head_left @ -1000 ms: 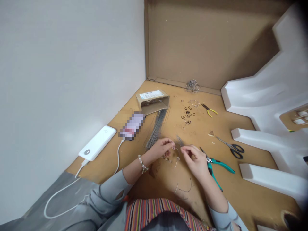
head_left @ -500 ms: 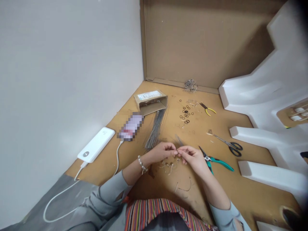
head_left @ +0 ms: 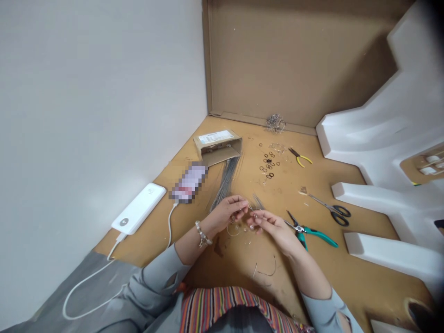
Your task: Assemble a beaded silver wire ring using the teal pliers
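Between both hands, a thin beaded wire is pinched: left hand fingers pinch one end, right hand fingers pinch the other. Green pliers lie just right. Box label writing is too small to read.

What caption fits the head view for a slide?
Both hands, left hand and right hand, pinch a beaded wire loop over a cardboard surface, teal pliers beside them.
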`<state>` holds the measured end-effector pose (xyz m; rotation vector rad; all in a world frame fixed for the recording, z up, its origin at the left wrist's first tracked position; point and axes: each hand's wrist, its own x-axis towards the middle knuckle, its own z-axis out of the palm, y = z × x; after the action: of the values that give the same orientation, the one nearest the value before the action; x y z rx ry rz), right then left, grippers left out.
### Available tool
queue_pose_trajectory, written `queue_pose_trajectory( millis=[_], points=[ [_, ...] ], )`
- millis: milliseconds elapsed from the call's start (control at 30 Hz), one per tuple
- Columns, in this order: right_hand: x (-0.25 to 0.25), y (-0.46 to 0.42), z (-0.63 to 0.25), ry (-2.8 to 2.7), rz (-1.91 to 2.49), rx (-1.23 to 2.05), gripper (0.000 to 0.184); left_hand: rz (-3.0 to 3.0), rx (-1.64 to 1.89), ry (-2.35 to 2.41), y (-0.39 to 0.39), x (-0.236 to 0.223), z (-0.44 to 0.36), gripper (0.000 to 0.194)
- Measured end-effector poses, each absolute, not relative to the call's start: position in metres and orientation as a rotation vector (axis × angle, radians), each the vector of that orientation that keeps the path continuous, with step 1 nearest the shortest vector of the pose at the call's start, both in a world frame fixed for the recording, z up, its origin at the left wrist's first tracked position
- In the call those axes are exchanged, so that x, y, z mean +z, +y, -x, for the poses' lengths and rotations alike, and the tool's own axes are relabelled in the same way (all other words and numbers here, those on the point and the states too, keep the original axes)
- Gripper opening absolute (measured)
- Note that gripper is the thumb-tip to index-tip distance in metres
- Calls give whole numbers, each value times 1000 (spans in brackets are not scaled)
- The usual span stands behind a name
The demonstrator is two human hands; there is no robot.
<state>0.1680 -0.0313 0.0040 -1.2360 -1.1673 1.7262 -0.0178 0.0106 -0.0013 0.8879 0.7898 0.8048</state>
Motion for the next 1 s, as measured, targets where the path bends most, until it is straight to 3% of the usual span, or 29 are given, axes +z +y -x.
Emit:
queue_pose_trajectory(
  millis=[1000],
  points=[
    [10, -30, -164, -994, 1387, 1563, 39, -1129, 723, 908, 9, 9, 16, 34]
  ],
)
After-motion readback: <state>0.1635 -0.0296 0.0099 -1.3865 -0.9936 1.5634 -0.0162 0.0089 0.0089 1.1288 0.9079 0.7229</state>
